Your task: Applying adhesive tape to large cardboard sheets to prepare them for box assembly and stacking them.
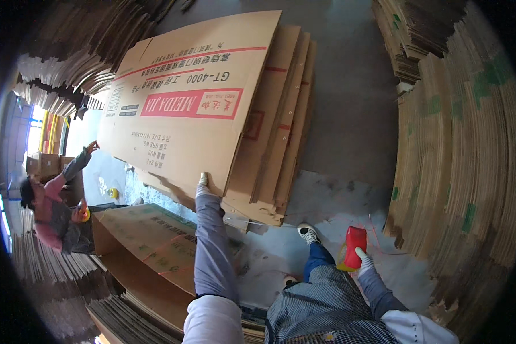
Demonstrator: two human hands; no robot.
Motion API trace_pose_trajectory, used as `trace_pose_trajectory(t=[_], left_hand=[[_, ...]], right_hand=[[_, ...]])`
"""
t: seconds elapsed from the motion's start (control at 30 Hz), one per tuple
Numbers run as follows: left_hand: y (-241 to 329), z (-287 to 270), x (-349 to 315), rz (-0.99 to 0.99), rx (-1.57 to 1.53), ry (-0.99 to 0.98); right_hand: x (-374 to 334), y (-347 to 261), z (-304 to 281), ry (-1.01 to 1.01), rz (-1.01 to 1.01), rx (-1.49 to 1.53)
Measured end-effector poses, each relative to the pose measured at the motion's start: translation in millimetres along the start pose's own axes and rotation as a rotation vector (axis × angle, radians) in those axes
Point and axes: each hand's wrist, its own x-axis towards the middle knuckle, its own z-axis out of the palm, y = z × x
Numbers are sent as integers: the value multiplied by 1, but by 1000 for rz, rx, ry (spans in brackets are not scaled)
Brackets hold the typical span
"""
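Observation:
A large flattened cardboard carton with red and dark print is tilted up in front of me. My left hand, in a pale glove, grips its near edge at the lower right corner. At the carton's left edge, a co-worker's hand touches it. Low on the right, away from the cardboard, my right hand is closed on a red tape dispenser; a yellow part shows beneath it. More flattened cartons lie stacked under and to the right of the lifted one.
The co-worker stands at the left with a yellow-and-red item in the other hand. Below the carton stands an opened brown box. Tall stacks of flat cardboard line the right side. Loose reddish strings lie on the grey floor.

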Motion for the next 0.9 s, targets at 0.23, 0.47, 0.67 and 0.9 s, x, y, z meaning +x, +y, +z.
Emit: trace_pose_trajectory(t=[0.23, 0.47, 0.67, 0.9], left_hand=[[-55, -27, -21, -227, 88, -14], [-59, 3, -39, -269, 116, 198], [-100, 89, -111, -406, -326, 101], [-94, 94, -118, -317, -238, -247]], right_hand=[[-35, -13, -18, 11, 103, 53], [-35, -11, -2, 83, -161, 15], [-49, -12, 17, 111, -108, 8], [-70, 28, 80, -59, -72, 33]])
